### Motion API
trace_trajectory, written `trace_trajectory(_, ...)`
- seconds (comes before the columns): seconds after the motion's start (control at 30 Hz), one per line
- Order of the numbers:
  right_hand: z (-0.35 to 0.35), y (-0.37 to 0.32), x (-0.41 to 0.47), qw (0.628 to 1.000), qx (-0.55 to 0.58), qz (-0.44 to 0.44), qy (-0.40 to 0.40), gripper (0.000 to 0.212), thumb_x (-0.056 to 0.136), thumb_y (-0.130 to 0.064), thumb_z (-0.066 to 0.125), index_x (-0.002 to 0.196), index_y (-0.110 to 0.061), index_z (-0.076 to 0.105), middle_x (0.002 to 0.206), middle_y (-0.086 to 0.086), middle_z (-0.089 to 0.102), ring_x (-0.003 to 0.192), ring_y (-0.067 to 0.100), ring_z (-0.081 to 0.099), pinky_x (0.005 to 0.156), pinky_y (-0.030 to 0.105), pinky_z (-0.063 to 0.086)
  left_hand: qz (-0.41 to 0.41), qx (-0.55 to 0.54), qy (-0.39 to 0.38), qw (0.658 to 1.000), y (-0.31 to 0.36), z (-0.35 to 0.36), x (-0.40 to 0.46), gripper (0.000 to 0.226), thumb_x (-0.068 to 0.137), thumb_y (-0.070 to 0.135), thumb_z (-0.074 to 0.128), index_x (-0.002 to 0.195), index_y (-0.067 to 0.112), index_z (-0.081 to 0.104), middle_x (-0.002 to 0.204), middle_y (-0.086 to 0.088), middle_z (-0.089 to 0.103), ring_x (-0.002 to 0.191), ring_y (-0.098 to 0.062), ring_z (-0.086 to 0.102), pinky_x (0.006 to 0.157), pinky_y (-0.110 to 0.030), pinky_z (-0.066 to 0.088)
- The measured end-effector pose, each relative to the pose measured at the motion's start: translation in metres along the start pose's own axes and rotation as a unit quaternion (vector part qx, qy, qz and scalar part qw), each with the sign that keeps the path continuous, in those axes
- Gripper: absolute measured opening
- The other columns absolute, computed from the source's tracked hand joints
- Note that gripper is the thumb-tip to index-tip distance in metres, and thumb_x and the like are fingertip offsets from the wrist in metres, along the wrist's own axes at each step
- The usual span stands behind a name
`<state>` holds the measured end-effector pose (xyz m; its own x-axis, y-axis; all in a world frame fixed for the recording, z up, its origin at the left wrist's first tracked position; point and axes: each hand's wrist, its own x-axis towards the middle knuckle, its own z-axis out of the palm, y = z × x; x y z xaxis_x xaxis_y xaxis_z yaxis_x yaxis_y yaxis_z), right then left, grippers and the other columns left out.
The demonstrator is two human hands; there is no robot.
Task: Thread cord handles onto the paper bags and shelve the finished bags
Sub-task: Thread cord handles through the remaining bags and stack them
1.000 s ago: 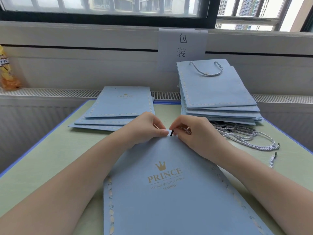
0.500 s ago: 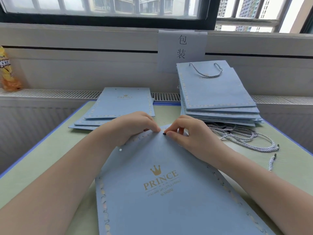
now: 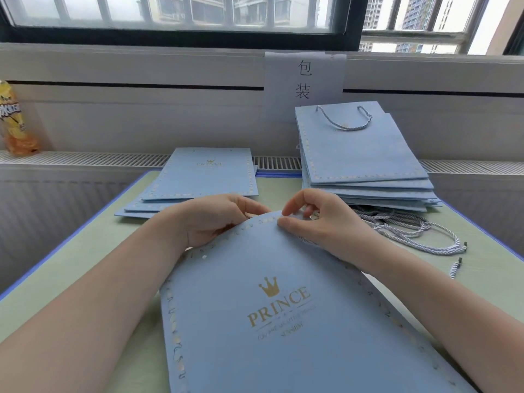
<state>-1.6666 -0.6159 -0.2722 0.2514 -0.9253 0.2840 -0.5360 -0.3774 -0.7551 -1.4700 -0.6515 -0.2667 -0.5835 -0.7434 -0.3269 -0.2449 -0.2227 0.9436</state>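
Note:
A flat blue paper bag (image 3: pixel 269 321) with a gold crown and PRINCE print lies in front of me, its top edge lifted off the table. My left hand (image 3: pixel 209 219) grips that top edge left of centre, fingers curled behind it. My right hand (image 3: pixel 320 225) pinches the edge right of centre with thumb and forefinger; a bit of grey-white cord (image 3: pixel 307 241) shows under its palm. Loose cords (image 3: pixel 411 231) lie to the right. Blue bags without handles (image 3: pixel 198 177) are stacked at the back left, and bags with cord handles (image 3: pixel 363 154) at the back right.
The green table (image 3: pixel 85 259) has a blue rim. A radiator grille (image 3: pixel 85 159) runs along the back under the window sill. A yellow snack bag (image 3: pixel 14 120) stands at the far left. A paper sign (image 3: pixel 304 80) hangs on the wall.
The bag's top edge has risen and swung left. The cord's black tip, seen between my fingers earlier, is out of sight now. Both hands stay on the edge.

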Motion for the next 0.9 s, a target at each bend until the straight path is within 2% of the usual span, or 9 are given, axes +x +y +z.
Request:
trace_trajectory(0.13, 0.001, -0.002, -0.002, 1.000, -0.007, -0.027, -0.009, 0.015, 0.080, -0.023, 0.073, 0.072, -0.030, 0.061, 0.079, -0.009, 0.051, 0.066, -0.005, 0.045, 0.063, 0.007, 0.035, -0.001, -0.002, -0.072, 0.997, -0.008, -0.007, 0.000, 0.027, 0.086, 0.007, 0.058, 0.106, 0.017, 0.073, 0.098, -0.009, 0.072, 0.075, -0.017, 0.071, 0.065, -0.027, 0.058)
trace_trajectory(0.27, 0.002, -0.002, -0.001, 0.999, -0.010, -0.038, -0.017, 0.015, 0.079, -0.024, 0.073, 0.071, -0.031, 0.062, 0.089, 0.000, 0.058, 0.068, -0.003, 0.047, 0.065, 0.009, 0.036, 0.001, 0.017, -0.073, 0.997, -0.011, -0.008, 0.005, 0.025, 0.087, 0.002, 0.054, 0.096, 0.011, 0.075, 0.088, -0.008, 0.073, 0.067, -0.016, 0.070, 0.059, -0.025, 0.056)
trace_trajectory(0.47, -0.001, -0.005, -0.002, 0.998, 0.050, -0.033, -0.031, 0.010, 0.080, -0.016, 0.072, 0.075, -0.021, 0.067, 0.064, -0.009, 0.049, 0.051, -0.003, 0.043, 0.054, 0.007, 0.034, 0.007, 0.029, -0.088, 0.996, -0.014, -0.007, 0.006, 0.025, 0.086, 0.006, 0.059, 0.109, 0.005, 0.068, 0.100, -0.014, 0.069, 0.075, -0.019, 0.069, 0.066, -0.028, 0.057)
trace_trajectory(0.6, -0.005, -0.005, -0.004, 0.995, 0.073, -0.017, -0.061, 0.004, 0.084, -0.019, 0.069, 0.080, -0.016, 0.068, 0.059, -0.013, 0.045, 0.048, -0.002, 0.042, 0.052, 0.005, 0.031, -0.003, 0.059, -0.087, 0.995, -0.012, -0.002, 0.003, 0.027, 0.085, 0.007, 0.057, 0.109, 0.002, 0.067, 0.101, -0.016, 0.068, 0.076, -0.020, 0.069, 0.068, -0.028, 0.056)
trace_trajectory(0.67, -0.009, -0.005, -0.005, 0.993, 0.066, -0.014, -0.101, 0.007, 0.083, -0.022, 0.071, 0.085, -0.015, 0.070, 0.064, -0.016, 0.049, 0.051, -0.003, 0.045, 0.054, 0.005, 0.034, -0.011, 0.072, -0.074, 0.995, -0.010, -0.001, 0.001, 0.028, 0.086, 0.010, 0.057, 0.111, 0.001, 0.066, 0.105, -0.018, 0.067, 0.079, -0.021, 0.068, 0.070, -0.029, 0.057)
trace_trajectory(0.73, -0.012, -0.007, -0.006, 0.990, 0.038, -0.013, -0.135, 0.007, 0.081, -0.024, 0.072, 0.084, -0.019, 0.069, 0.079, -0.011, 0.053, 0.054, -0.006, 0.048, 0.057, 0.005, 0.035, -0.021, 0.091, -0.054, 0.994, -0.008, -0.001, -0.001, 0.030, 0.089, 0.013, 0.057, 0.115, 0.000, 0.063, 0.113, -0.021, 0.065, 0.085, -0.024, 0.066, 0.073, -0.030, 0.055)
trace_trajectory(0.83, -0.016, -0.008, -0.005, 0.989, -0.012, -0.026, -0.144, 0.009, 0.082, -0.024, 0.072, 0.077, -0.022, 0.065, 0.086, -0.010, 0.051, 0.057, -0.011, 0.048, 0.060, 0.003, 0.033, -0.046, 0.113, -0.014, 0.992, -0.004, 0.002, -0.003, 0.027, 0.097, 0.013, 0.050, 0.119, 0.001, 0.061, 0.118, -0.022, 0.063, 0.089, -0.027, 0.062, 0.073, -0.030, 0.054)
trace_trajectory(0.9, -0.016, -0.007, -0.005, 0.988, -0.035, -0.032, -0.146, 0.009, 0.083, -0.025, 0.070, 0.077, -0.021, 0.064, 0.087, -0.010, 0.051, 0.061, -0.011, 0.048, 0.063, 0.003, 0.033, -0.062, 0.131, -0.001, 0.989, -0.001, 0.006, -0.004, 0.025, 0.097, 0.011, 0.049, 0.116, -0.001, 0.062, 0.114, -0.021, 0.065, 0.087, -0.027, 0.061, 0.069, -0.029, 0.053)
